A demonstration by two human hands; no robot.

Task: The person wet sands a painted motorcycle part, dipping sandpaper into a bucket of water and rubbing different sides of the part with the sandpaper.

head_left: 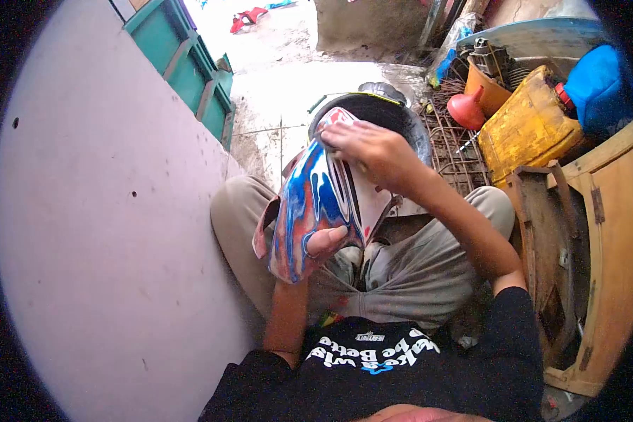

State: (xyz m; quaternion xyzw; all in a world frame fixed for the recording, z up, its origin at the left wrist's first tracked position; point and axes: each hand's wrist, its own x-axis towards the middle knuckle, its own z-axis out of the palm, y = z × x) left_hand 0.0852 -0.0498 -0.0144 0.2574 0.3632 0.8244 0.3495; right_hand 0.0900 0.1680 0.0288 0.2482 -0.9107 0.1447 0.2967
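Observation:
A curved panel (299, 200), which looks like a motorcycle fairing, is tilted up over my lap. Its surface has worn swirls of blue, red and white, with bare patches. My left hand (323, 244) grips its lower end, the thumb over the front and the other fingers hidden behind. Near the panel's upper end, my right hand (369, 149) presses with its fingers together. Something small and dark shows at those fingertips, too little of it to name. Beyond the panel stands a black basin (418, 133), partly hidden by my right hand.
A pale wall (105, 211) rises close on my left, with a green door (183, 63) further ahead. To the right are a yellow jerrycan (531, 126), a red funnel (465, 107), a rusty metal grid (457, 155) and a wooden frame (612, 267).

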